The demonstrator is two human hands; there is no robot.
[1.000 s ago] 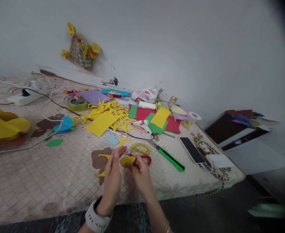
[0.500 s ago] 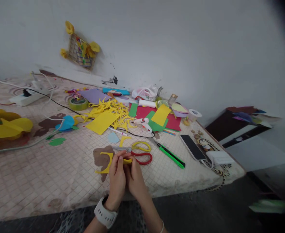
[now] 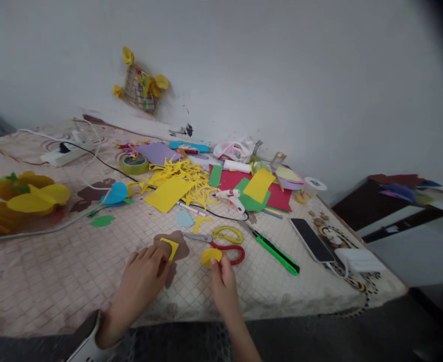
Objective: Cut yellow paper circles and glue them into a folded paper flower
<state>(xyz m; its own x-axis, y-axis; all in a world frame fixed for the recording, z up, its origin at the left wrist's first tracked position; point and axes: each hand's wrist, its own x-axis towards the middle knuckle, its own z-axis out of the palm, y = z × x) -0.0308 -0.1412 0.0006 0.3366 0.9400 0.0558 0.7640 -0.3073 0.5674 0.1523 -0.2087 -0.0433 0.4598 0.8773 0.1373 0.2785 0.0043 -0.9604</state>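
My right hand [image 3: 224, 284] pinches a small yellow paper disc [image 3: 209, 257] between thumb and fingers, just left of the red scissor handle. To its left, my left hand [image 3: 144, 271] has its fingers curled onto a yellow paper scrap [image 3: 172, 246] with cut-out edges, and covers part of it. The scissors [image 3: 202, 237], with one yellow and one red handle loop, lie just beyond both hands. A second, curved yellow scrap [image 3: 200, 222] and a pale blue paper piece [image 3: 184, 218] lie past the blades.
A green utility knife [image 3: 276, 251] and a phone [image 3: 312, 240] on a cable lie to the right. Further back are a glue gun [image 3: 232, 197], yellow paper [image 3: 169, 193], many yellow offcuts [image 3: 191, 173] and green tape [image 3: 134, 164]. Yellow paper shapes [image 3: 36, 198] and a power strip [image 3: 67, 154] are left.
My hands, together before, have moved apart. The left went left to the yellow scrap, while the right now shows the yellow disc. The view has shifted slightly.
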